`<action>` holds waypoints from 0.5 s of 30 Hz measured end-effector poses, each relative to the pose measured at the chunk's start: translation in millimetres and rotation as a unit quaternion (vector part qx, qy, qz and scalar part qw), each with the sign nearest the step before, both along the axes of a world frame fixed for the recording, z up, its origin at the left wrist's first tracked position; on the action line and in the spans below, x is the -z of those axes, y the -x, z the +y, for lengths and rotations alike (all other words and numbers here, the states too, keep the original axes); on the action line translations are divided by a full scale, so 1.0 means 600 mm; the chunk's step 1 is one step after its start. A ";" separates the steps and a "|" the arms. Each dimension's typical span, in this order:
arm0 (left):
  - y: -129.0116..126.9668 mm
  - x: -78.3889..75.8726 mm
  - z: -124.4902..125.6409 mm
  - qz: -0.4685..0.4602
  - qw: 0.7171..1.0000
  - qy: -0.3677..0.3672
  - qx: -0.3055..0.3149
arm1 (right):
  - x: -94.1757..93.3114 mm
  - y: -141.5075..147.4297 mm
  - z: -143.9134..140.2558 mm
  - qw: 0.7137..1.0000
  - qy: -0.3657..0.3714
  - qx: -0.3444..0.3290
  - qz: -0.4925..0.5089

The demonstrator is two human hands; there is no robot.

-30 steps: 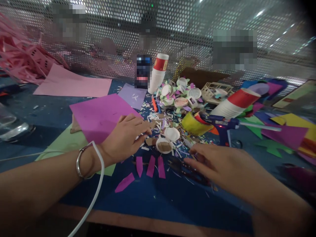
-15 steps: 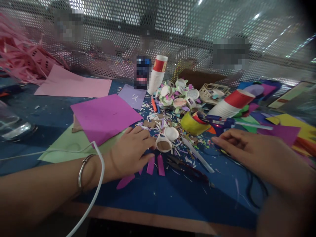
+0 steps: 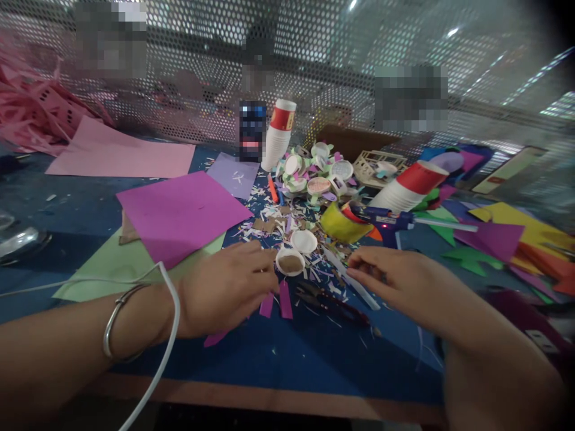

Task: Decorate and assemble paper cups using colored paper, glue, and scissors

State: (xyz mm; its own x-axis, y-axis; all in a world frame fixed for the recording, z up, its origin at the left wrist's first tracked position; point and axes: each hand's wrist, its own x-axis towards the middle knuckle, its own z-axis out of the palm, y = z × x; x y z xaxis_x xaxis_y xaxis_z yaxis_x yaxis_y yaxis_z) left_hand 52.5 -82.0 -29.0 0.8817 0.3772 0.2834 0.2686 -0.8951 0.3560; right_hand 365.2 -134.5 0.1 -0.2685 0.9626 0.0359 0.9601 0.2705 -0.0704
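My left hand (image 3: 229, 286) lies flat on the blue table (image 3: 291, 359), covering part of a row of purple paper strips (image 3: 284, 299). Its fingertips touch a small cut white cup base (image 3: 290, 261) with brown card inside. A second white cup base (image 3: 304, 241) sits just behind it. My right hand (image 3: 395, 281) hovers to the right, fingers apart and pointing left, its tips beside a white glue stick (image 3: 354, 281) among paper scraps. Neither hand holds anything. A bracelet (image 3: 114, 323) and a white cable (image 3: 167, 335) cross my left wrist.
Behind the hands lie a magenta sheet (image 3: 179, 212), a green sheet (image 3: 108, 266), a yellow tape roll (image 3: 341, 222), a blue glue gun (image 3: 386, 220) and dark scissors (image 3: 335, 304). Paper cup stacks (image 3: 278, 134) stand and lie (image 3: 411, 185) near a mesh wall. Coloured paper piles up at right.
My left hand slid down toward me onto the purple strips. My right hand swung out right toward the glue gun, then came back left to the scraps.
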 end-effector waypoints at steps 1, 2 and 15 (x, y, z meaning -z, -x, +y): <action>-0.003 0.007 -0.009 -0.005 1.000 -0.016 0.019 | 0.005 0.002 0.001 1.000 0.014 -0.001 -0.022; -0.007 0.015 -0.018 -0.012 0.999 -0.026 0.037 | 0.011 0.004 0.002 0.999 0.021 -0.001 -0.043; -0.013 0.064 -0.097 0.007 0.994 -0.106 -0.022 | 0.038 -0.001 0.010 0.999 0.025 -0.010 -0.043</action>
State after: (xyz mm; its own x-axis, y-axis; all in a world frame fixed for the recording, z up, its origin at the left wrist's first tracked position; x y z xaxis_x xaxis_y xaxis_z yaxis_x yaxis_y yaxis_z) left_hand 60.2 -140.2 -67.5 0.8701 0.3484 0.3486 0.3128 -0.9370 0.1558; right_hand 365.9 -128.3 -22.5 -0.2868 0.9573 -0.0365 0.9579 0.2870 -0.0022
